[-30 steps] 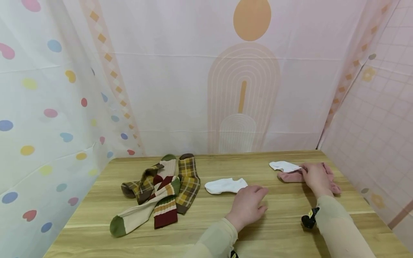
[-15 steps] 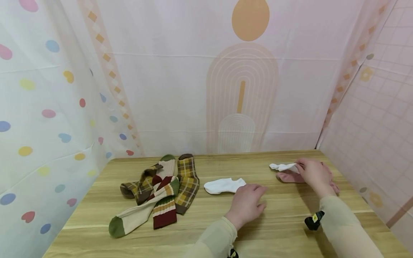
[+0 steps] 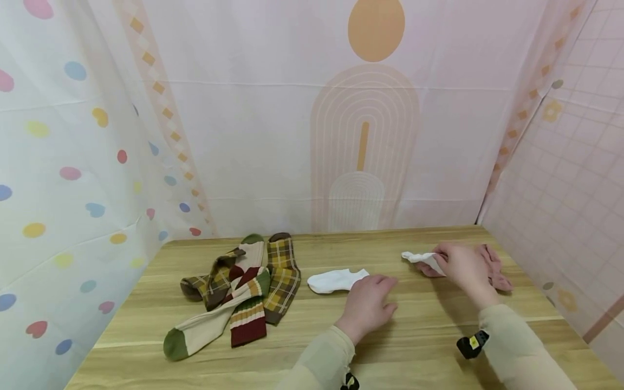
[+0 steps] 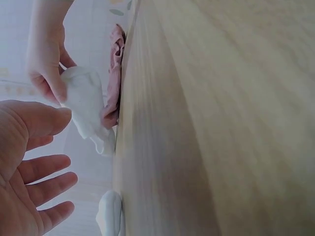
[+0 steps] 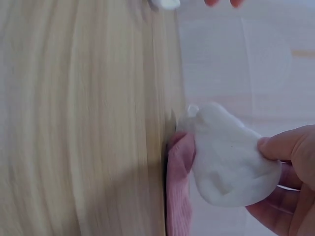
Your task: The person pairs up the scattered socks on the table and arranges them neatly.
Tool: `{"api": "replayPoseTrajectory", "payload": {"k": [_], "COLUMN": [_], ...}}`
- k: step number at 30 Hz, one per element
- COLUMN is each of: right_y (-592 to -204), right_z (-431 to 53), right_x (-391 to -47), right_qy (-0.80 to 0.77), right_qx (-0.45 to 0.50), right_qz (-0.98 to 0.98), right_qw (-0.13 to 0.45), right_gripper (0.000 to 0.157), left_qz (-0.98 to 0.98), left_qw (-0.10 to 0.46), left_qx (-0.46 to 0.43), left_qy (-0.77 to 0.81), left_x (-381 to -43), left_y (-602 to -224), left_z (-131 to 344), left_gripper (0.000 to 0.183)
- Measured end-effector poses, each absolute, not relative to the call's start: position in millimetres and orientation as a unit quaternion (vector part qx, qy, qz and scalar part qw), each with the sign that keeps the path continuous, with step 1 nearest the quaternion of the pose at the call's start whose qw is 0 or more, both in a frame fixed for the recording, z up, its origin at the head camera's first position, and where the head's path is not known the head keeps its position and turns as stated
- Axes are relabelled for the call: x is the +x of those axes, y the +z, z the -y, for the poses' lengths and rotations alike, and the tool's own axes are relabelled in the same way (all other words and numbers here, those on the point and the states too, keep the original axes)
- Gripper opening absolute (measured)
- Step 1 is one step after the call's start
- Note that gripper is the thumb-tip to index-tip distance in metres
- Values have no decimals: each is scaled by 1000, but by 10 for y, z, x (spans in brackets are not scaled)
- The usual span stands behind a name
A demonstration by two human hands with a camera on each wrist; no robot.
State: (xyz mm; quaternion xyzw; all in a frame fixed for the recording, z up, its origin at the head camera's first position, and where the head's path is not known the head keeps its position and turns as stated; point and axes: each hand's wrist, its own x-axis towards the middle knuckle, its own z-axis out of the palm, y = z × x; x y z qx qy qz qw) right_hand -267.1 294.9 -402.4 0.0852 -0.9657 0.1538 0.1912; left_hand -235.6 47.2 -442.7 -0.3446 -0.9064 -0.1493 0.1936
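On the right of the table, my right hand (image 3: 465,271) pinches a white ankle sock (image 5: 236,162) by one end between thumb and fingers. The sock is lifted, and its far end hangs low by the pink sock (image 5: 178,191), which lies bunched beneath. A second white ankle sock (image 3: 333,281) lies flat near the middle of the table. My left hand (image 3: 368,306) hovers at that sock's right end and covers part of it in the head view. In the left wrist view its fingers (image 4: 51,187) are spread loosely, with nothing held.
Several patterned socks lie in an overlapping pile on the left: brown-and-yellow plaid socks (image 3: 283,281), a cream sock with a green toe (image 3: 202,336) and one with a dark red cuff (image 3: 248,330). A printed curtain (image 3: 263,135) stands behind the wooden table (image 3: 390,363).
My right hand has lifted the white sock's near end off the pink sock and drawn it slightly left. The left hand has stayed almost still beside the other white sock.
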Motion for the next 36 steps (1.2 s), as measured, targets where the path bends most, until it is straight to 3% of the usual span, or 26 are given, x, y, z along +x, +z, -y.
{"api": "replayPoseTrajectory", "payload": {"k": [8,26,36], "right_y": [-4061,-4288,-4238], "right_z": [-2721,-2432,-2479], "right_x": [-2594,-2549,-2572], "right_qy": [153,197,212], "right_qx": [88,184,162], "right_qz": [974,952,957], "right_qw": [143,148,118], "right_gripper": [8,7,4], "left_qz": [908,919,919], "left_qw": [186,144,115], "left_qx": [-326,-302,-301], "left_qy": [-187,-207,-230], "left_x": [-2408,-2460,-2462], "left_y": [-4402,-4438,-4438], "left_z": [-439,-409,-425], "left_gripper": [48,46,45]}}
